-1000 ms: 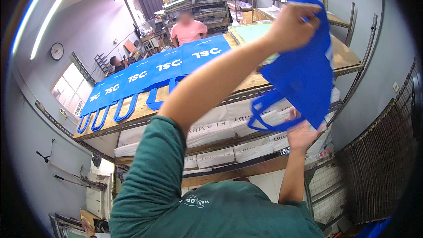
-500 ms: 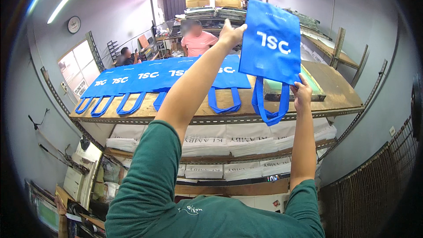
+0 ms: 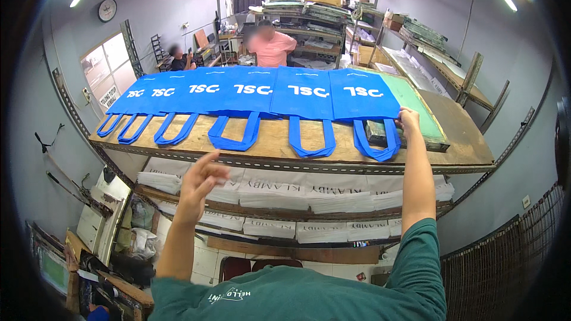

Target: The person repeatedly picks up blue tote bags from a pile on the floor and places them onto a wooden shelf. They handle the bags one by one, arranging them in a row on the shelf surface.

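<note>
Several blue cloth bags with white print lie overlapping in a row on a long wooden table (image 3: 279, 142), their handles hanging toward me. The rightmost blue bag (image 3: 363, 96) lies flat at the end of the row, partly over a green-faced printing frame (image 3: 416, 107). My right hand (image 3: 409, 120) reaches up to that bag's near right corner and stays closed on its edge. My left hand (image 3: 202, 181) hovers in the air below the table's front edge, fingers spread, holding nothing.
Stacks of white printed sheets (image 3: 309, 193) fill shelves under the table. A person in a pink shirt (image 3: 270, 44) stands behind the table; another person (image 3: 177, 59) sits at the far left. Racks of frames (image 3: 422, 32) line the right wall, and a wire mesh fence (image 3: 505, 267) stands at the lower right.
The bag I held up in both hands now lies flat at the right end of the row. My left hand has let go and dropped back toward me.
</note>
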Demonstrator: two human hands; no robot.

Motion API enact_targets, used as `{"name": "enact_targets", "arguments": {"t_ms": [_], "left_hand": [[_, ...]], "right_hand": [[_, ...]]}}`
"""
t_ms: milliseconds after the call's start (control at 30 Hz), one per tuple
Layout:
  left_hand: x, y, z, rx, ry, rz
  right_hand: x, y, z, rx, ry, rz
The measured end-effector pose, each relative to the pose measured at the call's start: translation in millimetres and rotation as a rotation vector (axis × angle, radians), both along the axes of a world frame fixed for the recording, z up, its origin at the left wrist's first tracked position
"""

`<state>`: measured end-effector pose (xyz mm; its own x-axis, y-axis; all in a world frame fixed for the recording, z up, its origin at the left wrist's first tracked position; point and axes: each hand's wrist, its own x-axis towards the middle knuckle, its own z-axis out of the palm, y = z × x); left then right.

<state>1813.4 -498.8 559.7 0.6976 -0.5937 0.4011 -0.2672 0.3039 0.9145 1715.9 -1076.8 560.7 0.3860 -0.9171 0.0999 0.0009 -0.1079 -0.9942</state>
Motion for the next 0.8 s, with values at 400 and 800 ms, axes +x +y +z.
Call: {"name": "enact_targets", "arguments": {"t_ms": [400,800], "left_hand": [[-37,55,-94,-0.027,0.421,0.162],[-42,44,-99,0.025,0.446,0.075]], "right_hand": [[0,-4,5,-0.023,0.089,0.070],[8,-4,4,-0.067,0.105,0.076]]}}
